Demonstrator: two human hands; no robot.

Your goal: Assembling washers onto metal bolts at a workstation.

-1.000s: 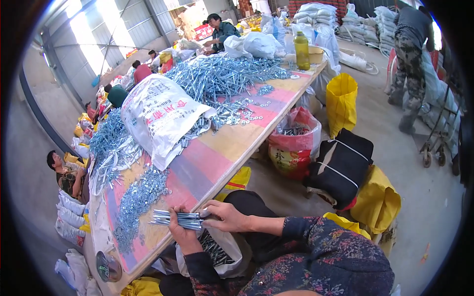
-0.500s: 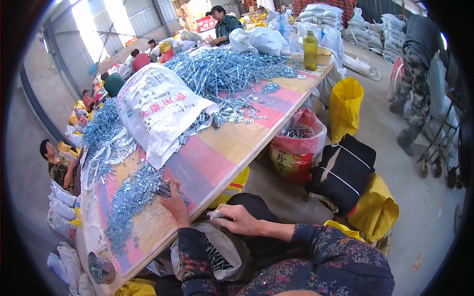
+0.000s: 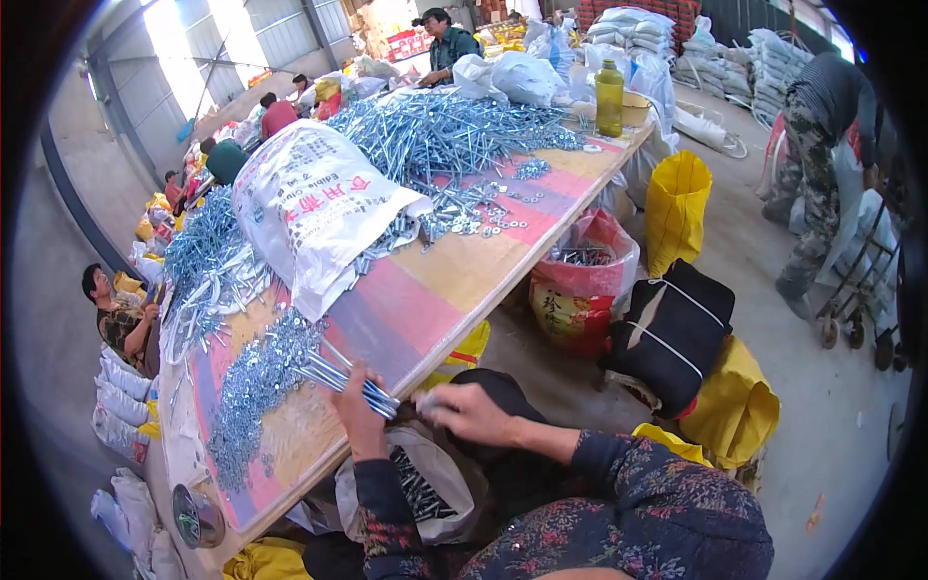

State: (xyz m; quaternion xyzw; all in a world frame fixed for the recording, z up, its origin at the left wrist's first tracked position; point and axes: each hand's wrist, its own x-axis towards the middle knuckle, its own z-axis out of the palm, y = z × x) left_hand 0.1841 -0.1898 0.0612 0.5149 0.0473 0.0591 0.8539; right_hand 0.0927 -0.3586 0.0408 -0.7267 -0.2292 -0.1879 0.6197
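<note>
My left hand (image 3: pixel 360 418) is closed round a bundle of long, thin metal bolts (image 3: pixel 327 370), held tilted over the table's near edge. Their ends point toward my right hand (image 3: pixel 476 416), which is just to the right with its fingers curled in. Something small and greyish shows at those fingertips, too blurred to name. Beside the left hand lies a heap of small metal nuts and washers (image 3: pixel 253 391) on the checked tabletop (image 3: pixel 401 300). Under the hands, a white sack (image 3: pixel 462 488) stands open with dark bolts inside.
A printed white sack (image 3: pixel 314 203) lies on the table before a big pile of long bolts (image 3: pixel 454 130). A tin (image 3: pixel 198 517) stands at the near left corner. To the right are a red bag (image 3: pixel 580 280), a black bundle (image 3: pixel 672 333) and yellow sacks (image 3: pixel 680 208). Other people work farther off.
My left hand has drawn the bolts off the heap toward the table edge, and their ends now show past it. My right hand has shifted slightly and blurs.
</note>
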